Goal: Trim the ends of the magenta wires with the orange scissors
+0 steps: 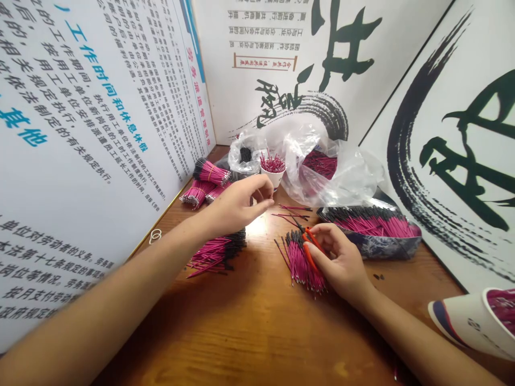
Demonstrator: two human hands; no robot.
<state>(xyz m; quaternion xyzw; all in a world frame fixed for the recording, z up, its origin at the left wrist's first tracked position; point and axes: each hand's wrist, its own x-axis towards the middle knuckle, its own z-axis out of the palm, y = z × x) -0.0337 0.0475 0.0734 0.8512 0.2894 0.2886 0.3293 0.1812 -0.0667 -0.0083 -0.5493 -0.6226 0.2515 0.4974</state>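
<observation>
My left hand [251, 197] is in the air just in front of a paper cup [275, 178] filled with pink wires. Its fingers are curled toward the thumb, and anything between their tips is too small or hidden to see. In my right hand [341, 262] is a pair of small scissors [309, 239] with orange handles and dark pointed blades. The scissors lie over a bundle of pink wires [300, 262] with black sleeves at one end. A few loose pink wires [295, 208] rest on the table beyond it. Another wire pile [217, 254] is partly behind my left forearm.
Tied wire bundles [212, 172] are stacked at the back left. A bag of black pieces [244, 155] and a clear bag of pink wires [319, 163] stand at the back. A dark box [382, 244] of sleeved wires and a tilted cup [462, 321] are at right. White panels [120, 96] enclose the table.
</observation>
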